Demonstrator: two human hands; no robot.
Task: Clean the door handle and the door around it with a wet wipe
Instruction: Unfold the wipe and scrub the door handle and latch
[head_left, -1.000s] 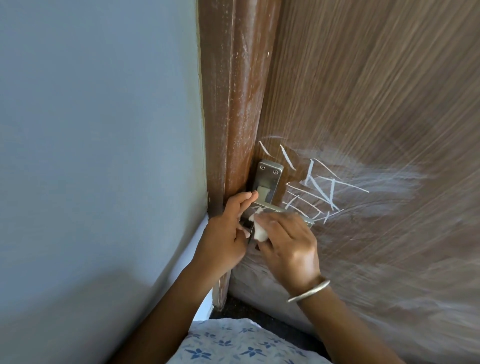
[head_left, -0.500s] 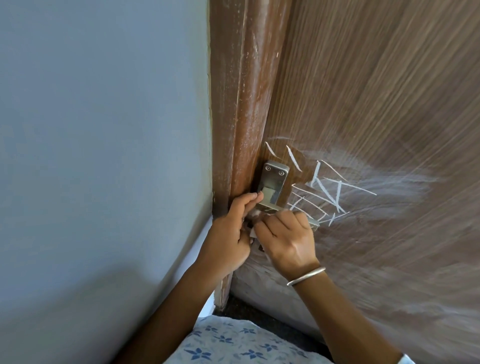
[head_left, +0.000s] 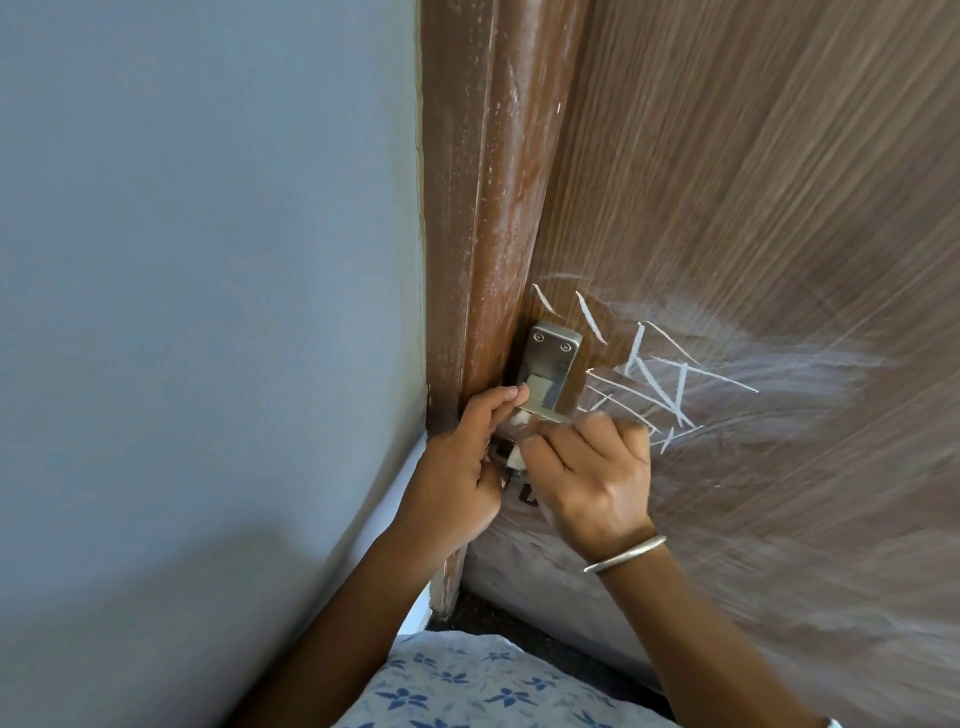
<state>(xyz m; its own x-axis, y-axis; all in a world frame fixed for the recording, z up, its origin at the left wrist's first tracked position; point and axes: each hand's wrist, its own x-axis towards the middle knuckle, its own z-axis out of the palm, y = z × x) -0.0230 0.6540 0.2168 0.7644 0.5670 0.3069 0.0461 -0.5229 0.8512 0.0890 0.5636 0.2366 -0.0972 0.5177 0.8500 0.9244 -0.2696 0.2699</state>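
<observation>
A silver metal door handle (head_left: 550, 364) with its screwed plate sits at the left edge of a brown wood-grain door (head_left: 753, 182). White chalk strokes (head_left: 665, 384) and a hazy white smear cover the door to the right of the handle. My right hand (head_left: 592, 473) grips a small white wet wipe (head_left: 517, 457) and presses it against the lever from below. My left hand (head_left: 462, 467) curls round the handle's near end, its fingertips touching the plate. Most of the lever and the wipe are hidden by both hands.
A brown door frame (head_left: 478, 208) runs up beside the handle, with a pale blue wall (head_left: 208, 312) to its left. A silver bangle (head_left: 623, 553) circles my right wrist. Blue floral fabric (head_left: 457, 686) lies at the bottom, dark floor beyond it.
My right hand has shifted slightly along the lever with the wipe, now showing less of it. My left hand stays on the handle's end.
</observation>
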